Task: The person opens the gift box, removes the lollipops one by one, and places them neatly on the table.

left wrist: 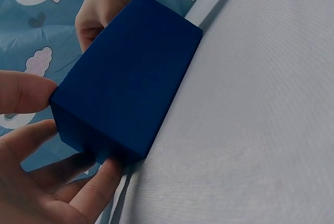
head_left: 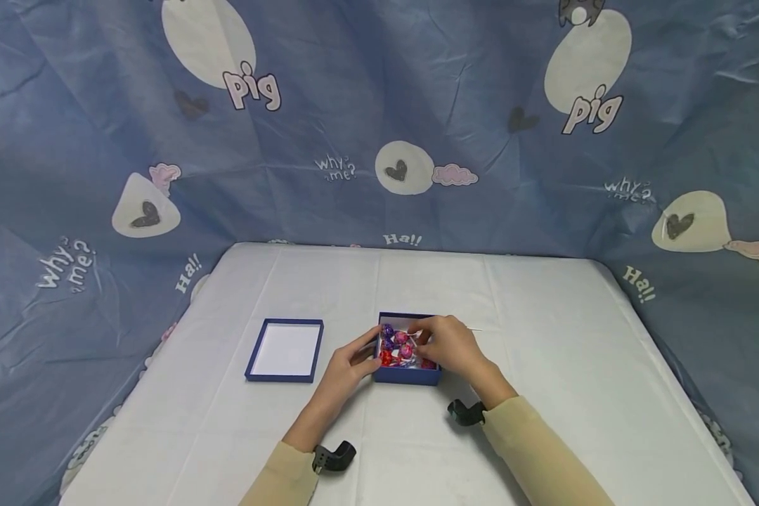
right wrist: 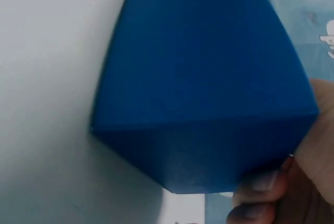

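A blue open box (head_left: pixel 407 377) stands on the table with several wrapped lollipops inside, in purple, pink (head_left: pixel 406 351) and red (head_left: pixel 386 358). My left hand (head_left: pixel 346 369) grips the box's left wall, thumb by the near corner and index finger at the rim farther back. In the left wrist view its other fingers (left wrist: pixel 99 190) lie against that side. My right hand (head_left: pixel 450 344) reaches over the right rim, thumb and fingers curled together at a lollipop among the others; its grip is partly hidden. A thin white stick (head_left: pixel 475 329) shows beyond this hand.
Left of the box lies a square lid (head_left: pixel 284 380), blue-edged with its white inside facing up. A white cloth (head_left: pixel 544 316) covers the table. Behind it hangs a blue printed curtain (head_left: pixel 329 211). Both wrists wear black cameras (head_left: pixel 334 458).
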### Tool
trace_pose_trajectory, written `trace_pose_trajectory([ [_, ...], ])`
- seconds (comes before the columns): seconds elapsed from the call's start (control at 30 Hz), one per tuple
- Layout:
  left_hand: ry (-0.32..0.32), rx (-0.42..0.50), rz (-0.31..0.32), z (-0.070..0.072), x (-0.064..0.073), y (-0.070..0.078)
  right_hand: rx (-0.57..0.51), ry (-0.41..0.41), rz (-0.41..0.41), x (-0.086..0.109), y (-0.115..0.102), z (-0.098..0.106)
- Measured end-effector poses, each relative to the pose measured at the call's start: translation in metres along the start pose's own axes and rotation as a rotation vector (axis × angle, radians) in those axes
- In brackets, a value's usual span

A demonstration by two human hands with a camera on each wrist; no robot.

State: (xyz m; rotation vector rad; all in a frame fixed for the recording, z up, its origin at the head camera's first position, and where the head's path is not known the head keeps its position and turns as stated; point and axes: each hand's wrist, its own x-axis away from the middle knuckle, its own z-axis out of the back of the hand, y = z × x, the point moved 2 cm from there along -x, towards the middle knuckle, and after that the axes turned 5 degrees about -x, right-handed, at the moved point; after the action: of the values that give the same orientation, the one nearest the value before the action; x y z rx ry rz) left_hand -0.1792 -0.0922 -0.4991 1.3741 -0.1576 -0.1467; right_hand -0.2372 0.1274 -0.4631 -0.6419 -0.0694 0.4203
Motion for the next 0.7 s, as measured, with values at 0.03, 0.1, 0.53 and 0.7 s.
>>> trace_pose_trajectory([
  [0.03,-0.001,-0.003,-0.002,0.0,0.0,0.0,0.01,0.01,-0.001,0.0,0.0,-0.001],
  [0.1,-0.001,-0.001,0.001,0.0,0.0,-0.001,0.029,0.017,-0.01,0.0,-0.002,-0.002],
  [0.53,-0.001,0.018,-0.028,0.0,-0.001,-0.001,-0.001,0.023,-0.066,0.001,-0.005,0.0],
  [0.7,-0.003,0.014,-0.016,0.0,-0.001,-0.001,-0.058,0.024,-0.049,0.001,-0.005,0.006],
])
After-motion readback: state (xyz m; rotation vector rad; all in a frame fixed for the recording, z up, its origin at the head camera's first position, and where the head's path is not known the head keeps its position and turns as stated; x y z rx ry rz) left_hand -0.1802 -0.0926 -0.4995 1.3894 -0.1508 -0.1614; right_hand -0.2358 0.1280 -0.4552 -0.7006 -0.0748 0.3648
